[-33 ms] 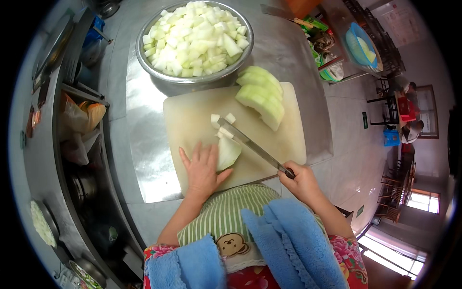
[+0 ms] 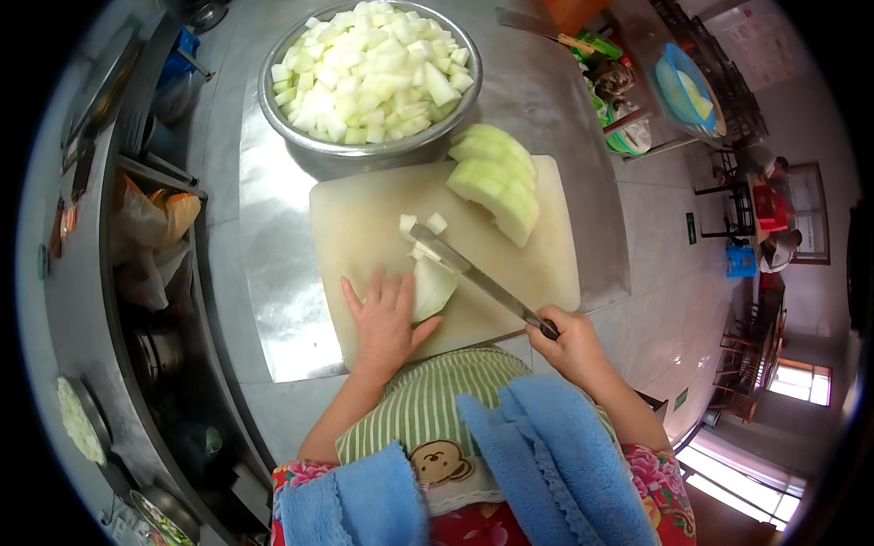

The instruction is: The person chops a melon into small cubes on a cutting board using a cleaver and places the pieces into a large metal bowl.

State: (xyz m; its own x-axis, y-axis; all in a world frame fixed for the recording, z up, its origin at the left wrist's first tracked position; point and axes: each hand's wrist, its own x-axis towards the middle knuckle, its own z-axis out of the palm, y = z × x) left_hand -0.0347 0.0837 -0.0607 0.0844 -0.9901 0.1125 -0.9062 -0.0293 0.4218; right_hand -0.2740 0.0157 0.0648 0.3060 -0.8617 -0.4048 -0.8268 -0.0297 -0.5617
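My right hand [image 2: 572,346] is closed round the black handle of a long kitchen knife [image 2: 487,280]. The blade points up and to the left, its tip end at a few cut pale cubes [image 2: 409,224]. My left hand [image 2: 382,318] lies with fingers stretched out and thumb apart, against the left side of a pale green-white melon piece [image 2: 437,288]. Both the piece and the cubes are on a white cutting board [image 2: 360,214]. Several thick melon slices [image 2: 494,182] lean together at the board's far right.
Beyond the board stands a large metal bowl [image 2: 266,91] heaped with melon cubes [image 2: 369,77]. The board rests on a metal table [image 2: 273,264]. A shelf unit [image 2: 137,300] runs along the left. At far right is a blue basin [image 2: 678,86].
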